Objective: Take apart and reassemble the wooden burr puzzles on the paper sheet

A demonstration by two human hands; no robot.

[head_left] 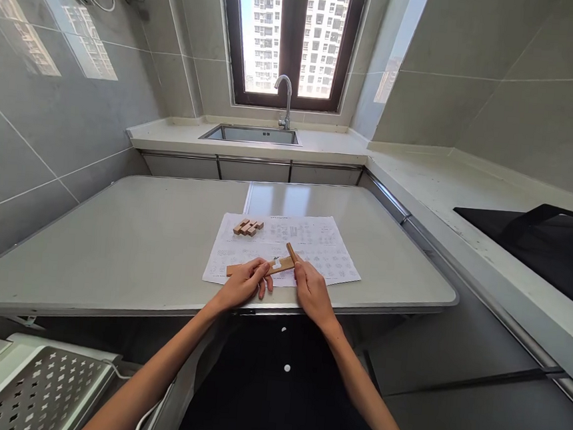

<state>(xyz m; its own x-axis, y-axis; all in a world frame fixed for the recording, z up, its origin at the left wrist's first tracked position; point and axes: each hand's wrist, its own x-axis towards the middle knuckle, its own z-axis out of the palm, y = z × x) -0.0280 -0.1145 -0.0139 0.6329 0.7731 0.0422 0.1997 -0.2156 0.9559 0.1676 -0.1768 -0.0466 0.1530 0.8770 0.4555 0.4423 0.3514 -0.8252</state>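
Note:
A long flat wooden piece [282, 265] with a white patch on its face lies low over the printed sheet [315, 234]. My left hand [246, 284] is closed on its middle, with the left end showing past my fingers. At the right end, my right hand [311, 292] pinches a short wooden strip [291, 251] that points up and away from me. Whether the strip touches the flat piece is hidden by my fingers. Beyond my left hand, a small cluster of interlocked wooden blocks [248, 227] rests on the sheet's upper left part.
The sheet lies on a pale tabletop [113, 247] with a rounded right corner. Behind it is a counter with a metal sink [248, 134] and tap [287, 101] under a window. A black bag [530, 236] sits on the right counter. A white perforated chair [45, 388] stands lower left.

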